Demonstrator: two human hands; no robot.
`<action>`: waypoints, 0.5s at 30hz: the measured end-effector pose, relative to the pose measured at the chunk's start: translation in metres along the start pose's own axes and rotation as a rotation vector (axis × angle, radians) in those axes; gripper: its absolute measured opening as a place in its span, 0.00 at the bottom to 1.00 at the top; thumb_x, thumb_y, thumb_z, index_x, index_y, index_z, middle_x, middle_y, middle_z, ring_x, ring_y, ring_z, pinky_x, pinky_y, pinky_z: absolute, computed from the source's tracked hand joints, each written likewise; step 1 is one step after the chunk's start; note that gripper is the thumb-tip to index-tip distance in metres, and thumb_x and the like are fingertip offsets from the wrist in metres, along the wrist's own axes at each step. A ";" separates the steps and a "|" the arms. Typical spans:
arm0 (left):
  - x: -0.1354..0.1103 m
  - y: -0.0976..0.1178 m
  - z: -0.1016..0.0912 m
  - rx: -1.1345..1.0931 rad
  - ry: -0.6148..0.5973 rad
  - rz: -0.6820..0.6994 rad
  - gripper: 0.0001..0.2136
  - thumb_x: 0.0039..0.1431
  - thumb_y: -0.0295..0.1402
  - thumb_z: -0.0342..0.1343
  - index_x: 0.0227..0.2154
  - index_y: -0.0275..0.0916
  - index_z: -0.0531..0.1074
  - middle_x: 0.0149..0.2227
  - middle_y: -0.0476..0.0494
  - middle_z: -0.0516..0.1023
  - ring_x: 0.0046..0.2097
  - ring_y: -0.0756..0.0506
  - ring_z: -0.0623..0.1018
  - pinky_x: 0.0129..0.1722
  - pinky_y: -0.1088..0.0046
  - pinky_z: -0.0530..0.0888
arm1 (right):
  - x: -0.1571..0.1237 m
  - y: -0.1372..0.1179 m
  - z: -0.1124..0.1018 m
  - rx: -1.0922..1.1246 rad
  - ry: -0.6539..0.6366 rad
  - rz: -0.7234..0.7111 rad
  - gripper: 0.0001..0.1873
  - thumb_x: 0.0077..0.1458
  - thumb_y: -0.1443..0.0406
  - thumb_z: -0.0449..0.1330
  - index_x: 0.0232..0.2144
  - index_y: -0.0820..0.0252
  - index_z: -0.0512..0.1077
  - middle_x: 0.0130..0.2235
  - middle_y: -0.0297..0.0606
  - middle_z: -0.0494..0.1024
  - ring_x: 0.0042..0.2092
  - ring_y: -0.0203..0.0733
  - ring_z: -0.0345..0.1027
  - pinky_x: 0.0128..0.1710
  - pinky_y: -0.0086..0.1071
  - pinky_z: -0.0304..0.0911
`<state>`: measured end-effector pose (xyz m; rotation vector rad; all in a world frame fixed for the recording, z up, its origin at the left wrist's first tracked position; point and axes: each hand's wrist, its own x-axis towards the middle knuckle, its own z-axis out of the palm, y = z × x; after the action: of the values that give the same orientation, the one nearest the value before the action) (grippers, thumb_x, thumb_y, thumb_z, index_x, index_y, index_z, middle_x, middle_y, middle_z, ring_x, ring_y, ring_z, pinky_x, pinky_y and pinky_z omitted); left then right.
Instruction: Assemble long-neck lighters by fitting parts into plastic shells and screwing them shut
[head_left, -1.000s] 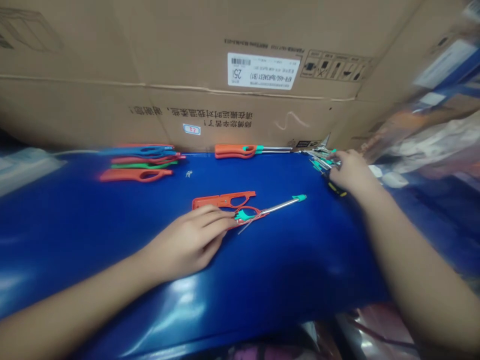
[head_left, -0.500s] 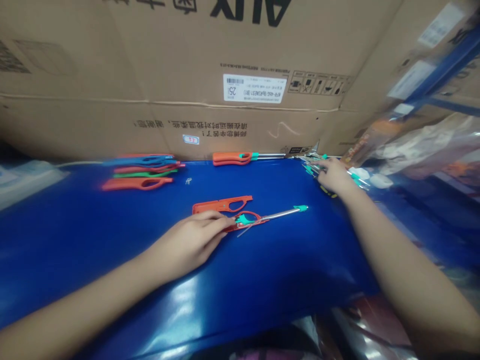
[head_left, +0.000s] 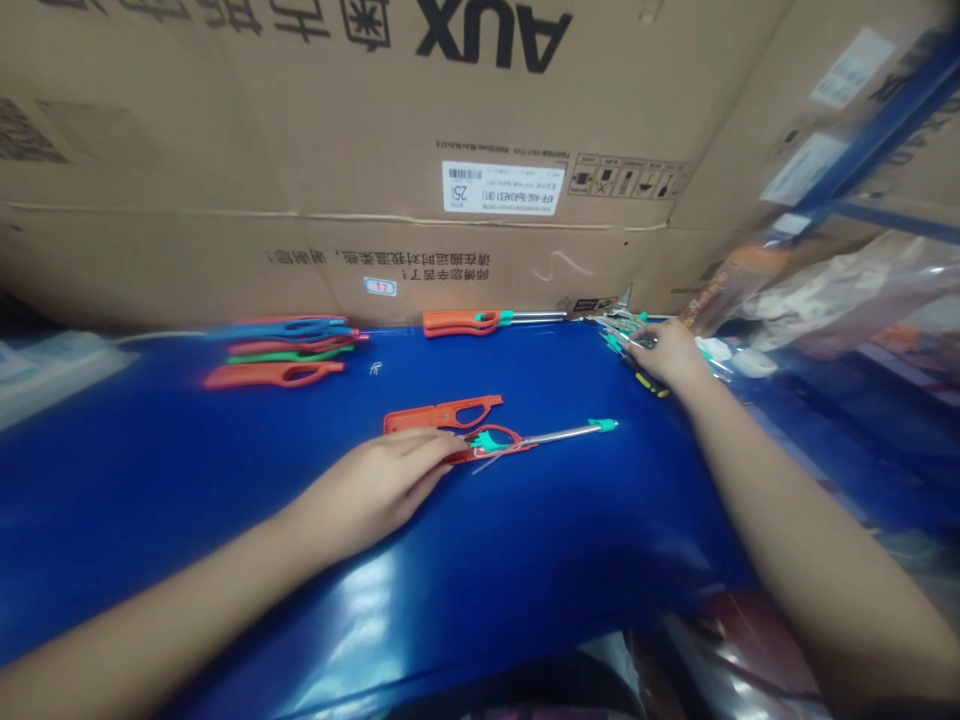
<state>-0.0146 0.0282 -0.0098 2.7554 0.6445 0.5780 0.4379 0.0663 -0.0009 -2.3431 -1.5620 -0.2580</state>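
As left grip point(head_left: 394, 475) holds orange lighter point(head_left: 491, 440), tube point(head_left: 562, 434) rightward, long axis slanting away, contents of right grip point(head_left: 671, 352) unclear

Looks like a workshop, judging by orange lighter casings point(head_left: 420, 415) on a blue bench point(head_left: 555, 560) (backed by a far carton point(head_left: 300, 140)).

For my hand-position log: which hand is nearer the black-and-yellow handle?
Right: the right hand is close beside the handle; the left hand is well to its left, by a teal piece.
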 end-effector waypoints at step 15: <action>0.002 0.002 0.000 0.003 0.063 0.047 0.12 0.70 0.29 0.51 0.53 0.42 0.72 0.51 0.46 0.81 0.51 0.45 0.81 0.54 0.66 0.78 | 0.001 0.000 -0.001 0.091 0.068 -0.011 0.05 0.48 0.68 0.61 0.24 0.63 0.76 0.32 0.49 0.77 0.42 0.54 0.72 0.46 0.43 0.67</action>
<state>-0.0120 0.0271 -0.0083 2.7712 0.5967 0.6772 0.4388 0.0668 0.0007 -2.2339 -1.5228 -0.2609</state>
